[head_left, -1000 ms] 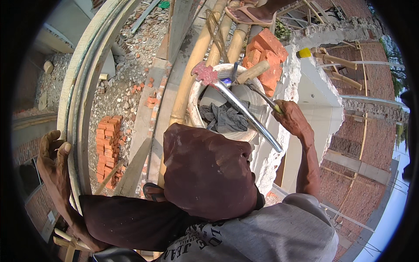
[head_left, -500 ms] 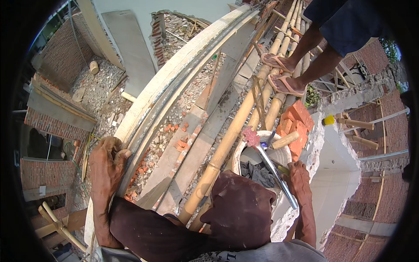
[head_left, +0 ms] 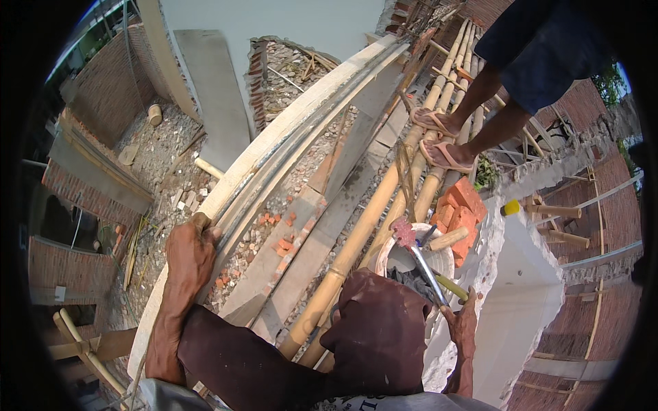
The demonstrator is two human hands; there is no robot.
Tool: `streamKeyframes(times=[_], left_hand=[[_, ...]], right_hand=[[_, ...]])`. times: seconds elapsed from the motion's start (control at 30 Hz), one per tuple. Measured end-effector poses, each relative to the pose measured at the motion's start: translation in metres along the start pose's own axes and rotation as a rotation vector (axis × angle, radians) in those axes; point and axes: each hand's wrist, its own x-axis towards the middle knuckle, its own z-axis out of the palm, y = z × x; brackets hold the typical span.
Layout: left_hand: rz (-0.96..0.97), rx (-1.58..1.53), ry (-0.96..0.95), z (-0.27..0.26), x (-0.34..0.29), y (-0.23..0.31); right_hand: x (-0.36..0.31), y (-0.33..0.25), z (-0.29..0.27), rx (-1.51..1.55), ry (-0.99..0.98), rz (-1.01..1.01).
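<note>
My left hand (head_left: 190,255) is closed over the edge of a long, pale, curved wooden beam (head_left: 288,130) with a grey groove along it. On the right, my right hand (head_left: 464,325) has its fingers around the end of a yellow-green handle (head_left: 451,288). Whatever that handle belongs to is hidden in the white bucket (head_left: 381,259). Beside it a tool with a worn red head (head_left: 403,233) and a shiny metal shaft (head_left: 426,272) leans across the bucket, its lower end at my thumb. Dark cloth and a short wooden handle (head_left: 449,239) also show at the bucket.
Orange bricks (head_left: 464,212) are stacked behind the bucket, by a broken white wall (head_left: 510,288). Bamboo poles (head_left: 349,253) run lengthwise; another person in sandals (head_left: 445,154) stands on them. Rubble (head_left: 154,164) lies far below. My brown-clothed knee (head_left: 377,329) is between my arms.
My right hand has turned and come down to the handle ends. The yellow-green handle now shows more, and the metal shaft has shifted. My left hand still grips the beam.
</note>
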Motion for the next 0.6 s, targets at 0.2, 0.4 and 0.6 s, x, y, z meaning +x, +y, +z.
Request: streamKeyframes(times=[0.2, 0.4, 0.6], left_hand=[[0.008, 0.046, 0.019, 0.002, 0.000, 0.002], [0.013, 0.006, 0.043, 0.004, 0.003, -0.001], [0.085, 0.017, 0.092, 0.012, 0.001, -0.012]], right_hand=[[-0.008, 0.027, 0.011, 0.157, -0.014, 0.008], [-0.020, 0.034, 0.022, 0.098, 0.023, 0.179], [-0.038, 0.025, 0.024, -0.078, 0.175, 0.003]])
